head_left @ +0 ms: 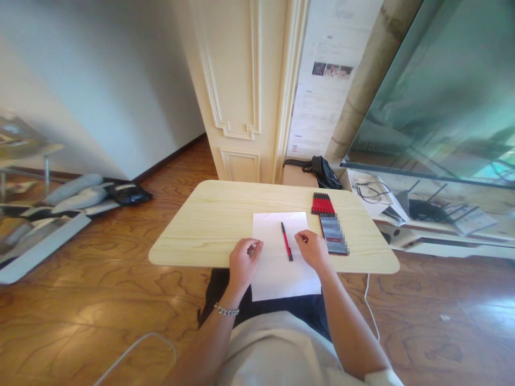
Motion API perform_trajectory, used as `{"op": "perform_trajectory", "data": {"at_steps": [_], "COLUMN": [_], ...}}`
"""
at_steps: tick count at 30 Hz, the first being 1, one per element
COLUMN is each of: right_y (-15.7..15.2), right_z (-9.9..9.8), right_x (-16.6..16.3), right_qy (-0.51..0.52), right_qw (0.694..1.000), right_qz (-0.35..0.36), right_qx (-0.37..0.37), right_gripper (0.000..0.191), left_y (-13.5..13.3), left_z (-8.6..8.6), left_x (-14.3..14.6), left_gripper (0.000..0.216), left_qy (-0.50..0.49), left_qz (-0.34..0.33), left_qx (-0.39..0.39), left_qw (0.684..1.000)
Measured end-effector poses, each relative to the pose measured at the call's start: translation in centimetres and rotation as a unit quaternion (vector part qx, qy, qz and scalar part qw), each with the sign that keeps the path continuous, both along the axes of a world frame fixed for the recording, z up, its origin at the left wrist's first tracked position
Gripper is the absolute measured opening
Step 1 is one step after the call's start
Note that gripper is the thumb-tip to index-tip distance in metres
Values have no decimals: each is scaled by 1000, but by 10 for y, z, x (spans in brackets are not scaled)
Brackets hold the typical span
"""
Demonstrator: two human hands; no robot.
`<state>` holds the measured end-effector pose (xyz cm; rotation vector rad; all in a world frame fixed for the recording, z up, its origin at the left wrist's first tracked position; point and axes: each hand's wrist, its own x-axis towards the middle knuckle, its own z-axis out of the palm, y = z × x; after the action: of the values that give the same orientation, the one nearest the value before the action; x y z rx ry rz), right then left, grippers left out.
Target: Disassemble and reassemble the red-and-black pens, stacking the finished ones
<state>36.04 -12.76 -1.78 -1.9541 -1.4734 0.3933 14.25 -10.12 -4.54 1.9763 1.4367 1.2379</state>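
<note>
A white sheet of paper [267, 279] lies on the light wood-grain table [193, 230], its near end reaching past the front edge. On the paper rests a red pen with black ends [286, 241], slightly tilted. My left hand [244, 260] is over the paper's left edge, fingers curled in with the thumb close to them. Across the pen, my right hand [313, 247] is at the paper's right side, its fingers also curled closed. Neither hand touches the pen, and I see nothing in either one.
Several red and black pens [322, 203] lie in a row at the table's back right. A phone [333, 235], partly pixelated, is just in front of them. Behind the table are a black bag [324, 172] and a cream panelled door [237, 69]. A white cable [370, 308] hangs at the right.
</note>
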Motion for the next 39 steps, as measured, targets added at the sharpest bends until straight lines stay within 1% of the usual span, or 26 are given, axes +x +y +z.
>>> {"op": "perform_trajectory", "data": {"at_steps": [3, 5, 9, 12, 14, 17, 19, 20, 22, 23, 25, 27, 28, 29, 32, 34, 35, 36, 37, 39], "right_y": [14, 26, 48, 58, 61, 63, 62, 60, 54, 50, 40, 28, 22, 17, 8, 6, 6, 7, 8, 11], "right_z": [-1, -1, -2, -2, -3, -2, 0, 1, 2, 2, 3, 3, 3, 3, 1, -1, -1, -1, -1, 1], "right_x": [-5, -10, -20, -24, -25, -23, -20, -18, -18, -18, -23, -29, -32, -35, -39, -40, -39, -39, -39, -39], "right_qy": [-12, -29, -101, -137, -144, -135, -101, -66, 45, 115, 263, 382, 425, 458, 518, 531, 530, 522, 511, 474], "right_qw": [999, 998, 991, 983, 981, 982, 988, 993, 996, 991, 961, 919, 900, 884, 851, 844, 845, 850, 857, 878], "right_qz": [30, 36, 23, 18, 22, 24, 21, 22, 40, 56, 86, 96, 95, 91, 81, 73, 71, 68, 64, 47], "right_qx": [-16, -35, -85, -122, -132, -130, -112, -99, -65, -45, -13, 12, 22, 29, 32, 18, 10, 7, 12, 44], "right_gripper": [23, 24, 37, 45, 44, 33, 28, 27, 31, 33, 37, 39, 40, 40, 41, 44, 46, 46, 46, 43], "left_y": [0, 0, 2, 3, 4, 5, 3, 2, -3, -5, -11, -15, -17, -19, -24, -26, -28, -29, -30, -32], "left_z": [0, 1, 1, 1, 1, 5, 11, 14, 22, 25, 29, 28, 27, 25, 20, 18, 17, 17, 18, 19], "left_x": [0, 0, 2, 2, 2, 0, 0, 1, 7, 11, 23, 38, 46, 52, 66, 71, 72, 74, 75, 76], "left_gripper": [19, 18, 17, 17, 17, 18, 19, 20, 23, 25, 29, 36, 39, 41, 40, 39, 39, 40, 40, 39], "left_qy": [3, 7, 21, 28, 29, 18, -2, -17, -53, -75, -133, -208, -249, -294, -393, -430, -439, -441, -438, -418], "left_qz": [1, 4, 6, 5, 2, 0, -4, -11, -43, -68, -129, -194, -214, -217, -207, -205, -205, -202, -196, -176], "left_qx": [-2, -2, -5, -2, -6, -31, -51, -60, -79, -94, -148, -225, -256, -280, -340, -373, -386, -393, -393, -375], "left_qw": [1000, 1000, 1000, 1000, 1000, 999, 999, 998, 995, 990, 971, 932, 909, 888, 829, 796, 785, 781, 784, 809]}}
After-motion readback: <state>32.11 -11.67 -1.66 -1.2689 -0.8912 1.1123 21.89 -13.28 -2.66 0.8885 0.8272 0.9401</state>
